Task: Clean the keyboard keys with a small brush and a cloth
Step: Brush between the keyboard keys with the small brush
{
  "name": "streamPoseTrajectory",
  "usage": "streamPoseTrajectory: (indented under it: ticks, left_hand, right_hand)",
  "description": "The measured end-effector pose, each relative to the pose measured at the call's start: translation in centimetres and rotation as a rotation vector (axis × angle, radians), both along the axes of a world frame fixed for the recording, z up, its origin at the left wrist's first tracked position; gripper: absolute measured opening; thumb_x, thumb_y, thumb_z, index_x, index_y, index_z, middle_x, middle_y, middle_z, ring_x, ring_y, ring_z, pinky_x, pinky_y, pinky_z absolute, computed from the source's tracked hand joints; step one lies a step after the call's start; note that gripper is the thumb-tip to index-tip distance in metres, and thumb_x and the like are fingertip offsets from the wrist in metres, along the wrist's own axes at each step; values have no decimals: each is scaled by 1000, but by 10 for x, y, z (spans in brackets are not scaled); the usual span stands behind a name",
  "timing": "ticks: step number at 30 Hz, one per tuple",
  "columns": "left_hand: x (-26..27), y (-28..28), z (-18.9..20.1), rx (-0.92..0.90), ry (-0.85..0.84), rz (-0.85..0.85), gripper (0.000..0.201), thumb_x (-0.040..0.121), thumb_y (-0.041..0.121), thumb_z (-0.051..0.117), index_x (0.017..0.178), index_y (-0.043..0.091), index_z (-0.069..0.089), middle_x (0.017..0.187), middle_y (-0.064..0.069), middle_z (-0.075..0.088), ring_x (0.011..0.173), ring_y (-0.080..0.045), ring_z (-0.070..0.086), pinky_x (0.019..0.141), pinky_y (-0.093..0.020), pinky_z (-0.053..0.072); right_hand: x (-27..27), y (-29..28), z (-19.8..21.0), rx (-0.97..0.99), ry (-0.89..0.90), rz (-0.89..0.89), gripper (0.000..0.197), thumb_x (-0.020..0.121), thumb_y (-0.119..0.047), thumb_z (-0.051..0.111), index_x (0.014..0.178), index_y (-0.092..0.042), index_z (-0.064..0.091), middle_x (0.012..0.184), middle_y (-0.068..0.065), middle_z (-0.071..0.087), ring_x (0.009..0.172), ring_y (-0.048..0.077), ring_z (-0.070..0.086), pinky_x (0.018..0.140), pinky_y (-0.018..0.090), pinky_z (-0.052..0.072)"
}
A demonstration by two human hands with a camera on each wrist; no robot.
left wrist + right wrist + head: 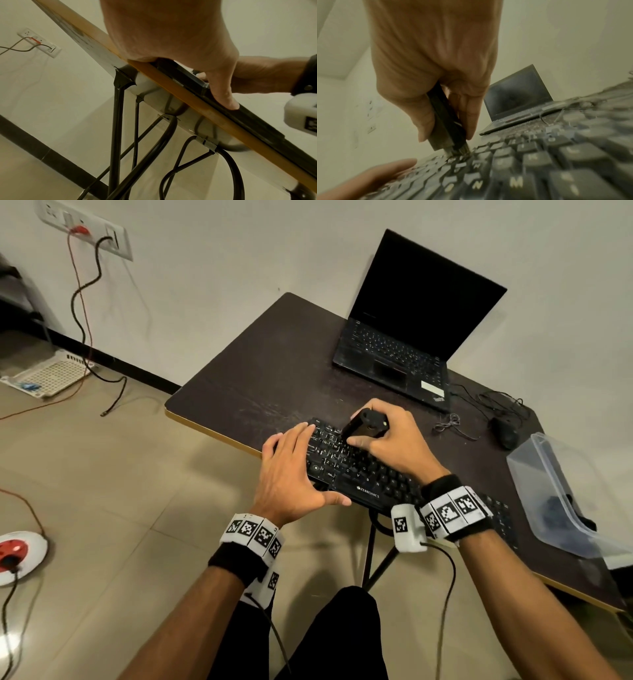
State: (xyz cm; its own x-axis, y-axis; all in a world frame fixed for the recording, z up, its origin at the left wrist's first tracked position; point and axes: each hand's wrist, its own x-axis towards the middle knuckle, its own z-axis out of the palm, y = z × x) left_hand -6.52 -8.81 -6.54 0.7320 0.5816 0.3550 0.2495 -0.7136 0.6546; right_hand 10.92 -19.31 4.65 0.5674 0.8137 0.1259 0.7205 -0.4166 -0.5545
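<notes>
From the head view, the left hand (291,474) lies flat with fingers spread on the left end of the keyboard (363,470) at the table's (260,378) near edge. The right hand (390,440) grips a black brush (363,426). Only the right wrist view shows its bristles (457,150) touching the keys.

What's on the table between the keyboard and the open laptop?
Nothing: in the head view only bare, scuffed table separates the keyboard from the laptop.

Dark table (274,364) — keyboard (363,470), laptop (394,354), mouse (505,433), container (548,474)
</notes>
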Motion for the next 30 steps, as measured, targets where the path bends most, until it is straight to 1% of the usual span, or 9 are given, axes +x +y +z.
streamPoseTrajectory:
  ticks: [5, 9, 13, 15, 17, 20, 25, 28, 30]
  left_hand:
    - [0, 0, 0, 6, -1, -5, 147, 45, 102, 65, 157, 11, 38, 162, 0, 40, 150, -15, 33, 127, -36, 10]
    - [1, 1, -1, 16, -17, 1, 147, 46, 103, 62, 157, 10, 39, 162, -1, 41, 150, -17, 35, 127, -40, 14]
    - [1, 0, -2, 25, -21, -17, 146, 47, 103, 63, 156, 10, 39, 161, -2, 42, 150, -16, 36, 127, -40, 14]
    - [1, 1, -2, 20, -30, -13, 146, 47, 105, 61, 156, 10, 39, 161, -2, 42, 150, -16, 37, 127, -42, 16]
    - [2, 1, -3, 26, -36, -2, 146, 48, 106, 58, 156, 9, 40, 160, -2, 43, 149, -17, 37, 127, -42, 17]
    - [2, 1, -3, 33, -18, -13, 146, 48, 106, 57, 156, 9, 39, 161, -2, 42, 150, -17, 36, 127, -41, 15]
    - [2, 1, -2, 26, -19, -4, 147, 47, 107, 56, 156, 10, 40, 162, -1, 41, 151, -15, 34, 127, -37, 11]
    - [1, 2, -2, 26, -16, -6, 147, 46, 106, 58, 157, 11, 39, 162, 0, 40, 151, -15, 33, 126, -35, 9]
    - [1, 1, -2, 26, -8, -11, 148, 45, 105, 61, 157, 11, 38, 162, 0, 40, 151, -15, 33, 127, -37, 11]
  right_hand:
    - [9, -1, 4, -33, -19, -85, 30, 79, -19, 93, 95, -21, 67, 86, -7, 77, 82, 18, 74, 84, 43, 60]
    - [7, -3, 3, -23, 22, -6, 30, 78, -18, 93, 96, -23, 70, 89, -7, 78, 85, 15, 75, 84, 38, 61]
    - [12, -1, 8, -39, 5, -66, 29, 81, -18, 92, 97, -22, 69, 90, -7, 78, 82, 17, 76, 82, 38, 61]
    - [8, 1, 9, -44, 34, 14, 30, 79, -19, 93, 97, -24, 70, 91, -8, 78, 85, 16, 76, 84, 39, 61]
    - [1, 6, 6, -75, 17, 53, 30, 78, -21, 93, 95, -25, 69, 87, -8, 78, 81, 17, 76, 82, 40, 62]
    - [1, 15, 8, -79, -24, 2, 31, 79, -22, 93, 90, -27, 64, 82, -6, 77, 66, 15, 72, 75, 35, 59]
    - [-8, 15, 4, -68, -6, 83, 31, 78, -21, 92, 92, -27, 66, 86, -8, 77, 77, 16, 75, 80, 45, 62]
    - [-7, 22, 4, -60, -44, 17, 31, 78, -22, 91, 92, -27, 64, 82, -8, 77, 69, 13, 74, 79, 43, 61]
    - [-5, 24, 5, -43, -74, 10, 32, 77, -22, 92, 91, -27, 63, 80, -8, 75, 70, 13, 72, 80, 43, 60]
